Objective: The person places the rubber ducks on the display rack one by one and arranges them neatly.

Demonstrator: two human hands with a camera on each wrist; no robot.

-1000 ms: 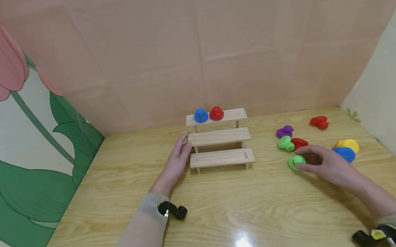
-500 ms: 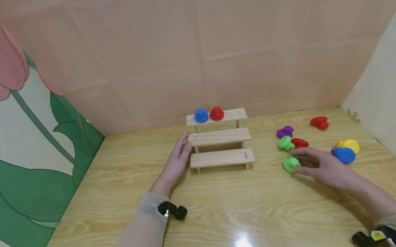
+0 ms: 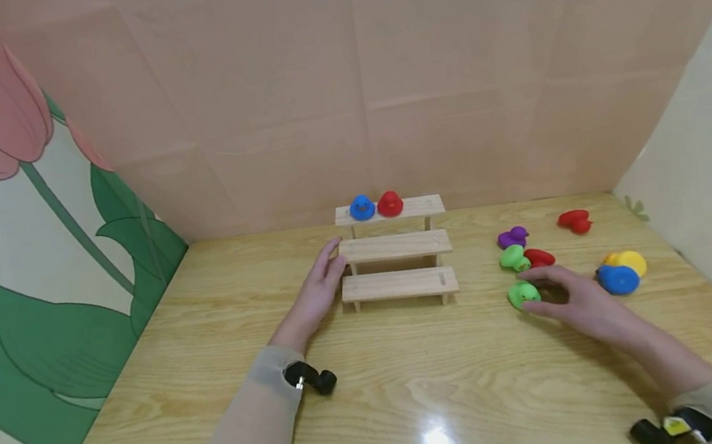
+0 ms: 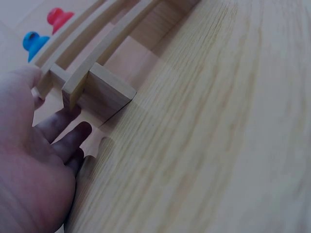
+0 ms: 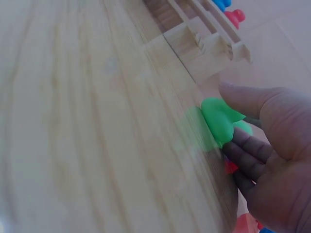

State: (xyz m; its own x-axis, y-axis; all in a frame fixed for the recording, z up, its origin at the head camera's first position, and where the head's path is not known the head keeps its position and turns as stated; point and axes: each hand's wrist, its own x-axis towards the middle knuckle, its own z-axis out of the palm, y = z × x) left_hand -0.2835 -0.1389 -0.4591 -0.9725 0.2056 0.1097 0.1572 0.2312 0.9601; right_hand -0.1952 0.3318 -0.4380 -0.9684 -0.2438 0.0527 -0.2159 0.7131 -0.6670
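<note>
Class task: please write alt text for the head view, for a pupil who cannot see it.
A person's loosely curved right hand is at a green toy duck on a wooden table; the left hand is at the left end of a three-step stand. A blue duck and a red duck sit on the top step; other ducks lie at right.

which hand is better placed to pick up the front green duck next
The right hand, I'd judge: it is right at the front green duck, thumb and fingers parted. The left hand is over at the left end of the wooden stand, with the stand between it and that duck.
</note>
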